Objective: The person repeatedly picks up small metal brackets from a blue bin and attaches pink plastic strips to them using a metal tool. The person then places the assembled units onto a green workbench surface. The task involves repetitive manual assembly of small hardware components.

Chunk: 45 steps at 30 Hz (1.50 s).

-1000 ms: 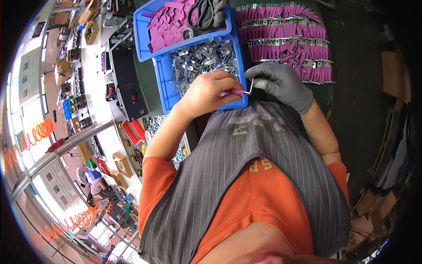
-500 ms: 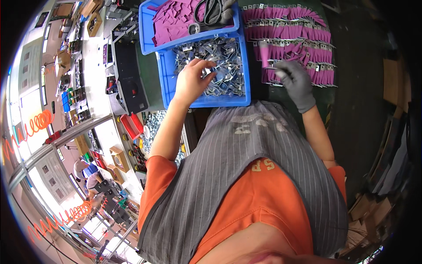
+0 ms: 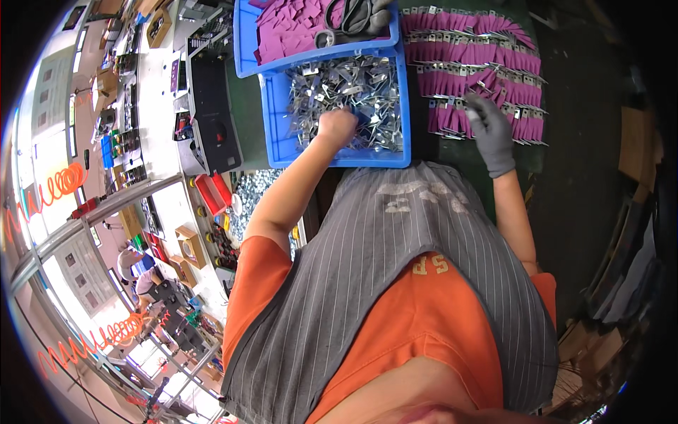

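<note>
A: Where are the little metal pieces (image 3: 381, 79)?

B: In the blue bin (image 3: 277, 127), in a big messy pile. The left hand (image 3: 338, 128) dips into the pile, closer to the bin's near edge than its far edge. Pieces lie past its fingers, and on both sides too.

A: Which way do they point?

B: Every way! Their long sides cross all over, so no one way is the same for all.

A: Which hand is nearer?

B: The left one, easily. The right hand (image 3: 493, 138) is out past the bin's right edge.

A: What do the pieces look like?

B: Thin, shiny and silver. Some have a bent end, and some are flat with a little hole.

A: Is the left hand pinching one?

B: I can't tell. It's bare and curled, and its fingertips are hidden.

A: And the right?

B: It wears a gray glove. Its fingers bend over the pink-and-metal strips (image 3: 459, 53). I can't tell if it's pinching one.

A: How do those strips lie?

B: Side by side in four rows on the green table (image 3: 248, 120), right of the bin. A few lie crooked on top.

A: Anything else?

B: A blue tray (image 3: 246, 42) at the bin's far edge, with flat pink bits (image 3: 289, 35) inside.
</note>
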Tool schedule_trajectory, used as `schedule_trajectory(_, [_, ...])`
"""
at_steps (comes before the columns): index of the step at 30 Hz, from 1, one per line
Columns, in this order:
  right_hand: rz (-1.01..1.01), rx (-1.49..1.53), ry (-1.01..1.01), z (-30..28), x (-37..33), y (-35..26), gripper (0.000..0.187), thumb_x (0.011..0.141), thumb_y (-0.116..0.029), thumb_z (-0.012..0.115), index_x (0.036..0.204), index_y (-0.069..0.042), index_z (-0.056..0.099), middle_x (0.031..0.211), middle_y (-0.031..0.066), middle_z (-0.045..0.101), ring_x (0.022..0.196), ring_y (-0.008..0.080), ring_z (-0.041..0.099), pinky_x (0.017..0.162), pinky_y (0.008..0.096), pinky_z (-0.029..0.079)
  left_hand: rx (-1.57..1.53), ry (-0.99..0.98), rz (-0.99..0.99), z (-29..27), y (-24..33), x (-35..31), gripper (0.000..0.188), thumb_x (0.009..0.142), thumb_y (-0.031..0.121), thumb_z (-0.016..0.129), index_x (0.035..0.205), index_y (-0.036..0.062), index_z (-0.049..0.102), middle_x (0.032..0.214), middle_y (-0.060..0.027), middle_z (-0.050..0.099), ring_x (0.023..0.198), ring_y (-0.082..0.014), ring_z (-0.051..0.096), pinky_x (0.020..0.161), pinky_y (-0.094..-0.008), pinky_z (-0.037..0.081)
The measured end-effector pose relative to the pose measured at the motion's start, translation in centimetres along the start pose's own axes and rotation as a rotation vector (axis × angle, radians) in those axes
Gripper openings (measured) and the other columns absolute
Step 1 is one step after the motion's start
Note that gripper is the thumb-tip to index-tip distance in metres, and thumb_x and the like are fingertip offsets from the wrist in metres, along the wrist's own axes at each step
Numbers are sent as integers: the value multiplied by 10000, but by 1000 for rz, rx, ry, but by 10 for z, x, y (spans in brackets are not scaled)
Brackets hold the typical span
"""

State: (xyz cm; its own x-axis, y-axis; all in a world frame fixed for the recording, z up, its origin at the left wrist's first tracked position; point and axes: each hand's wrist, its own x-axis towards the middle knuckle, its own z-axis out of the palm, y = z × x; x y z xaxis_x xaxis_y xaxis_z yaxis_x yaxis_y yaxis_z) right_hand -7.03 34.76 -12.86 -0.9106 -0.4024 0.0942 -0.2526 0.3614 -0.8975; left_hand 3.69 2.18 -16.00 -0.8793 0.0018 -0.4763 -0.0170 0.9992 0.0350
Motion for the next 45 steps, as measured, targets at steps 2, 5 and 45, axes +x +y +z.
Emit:
schedule_trajectory(2, [-55, 38, -68, 10, 0, -15, 238, 898, -167, 597, 1116, -72, 622, 1035, 99, 666, 930, 206, 652, 816, 304, 506, 5, 38, 6, -5, -2, 2, 142, 754, 266, 664, 803, 138, 705, 902, -103, 643, 862, -312, 649, 723, -408, 531])
schedule_trajectory(5, [-188, 81, -155, 25, -1, -34, 252, 894, -185, 609, 1119, -74, 622, 1033, 101, 664, 911, 210, 651, 807, 310, 511, -189, 91, 22, -52, 11, -21, 173, 785, 303, 675, 828, 139, 711, 893, -82, 643, 806, -296, 644, 701, -411, 514])
schedule_trajectory(45, [284, 680, -535, 46, -16, -65, 222, 912, -47, 518, 1112, 28, 576, 843, 17, 595, 745, 70, 549, 693, 228, 472, -373, 227, -386, -170, -137, 35, 441, 683, 471, 737, 938, 111, 725, 886, -92, 711, 848, -254, 680, 780, -336, 521])
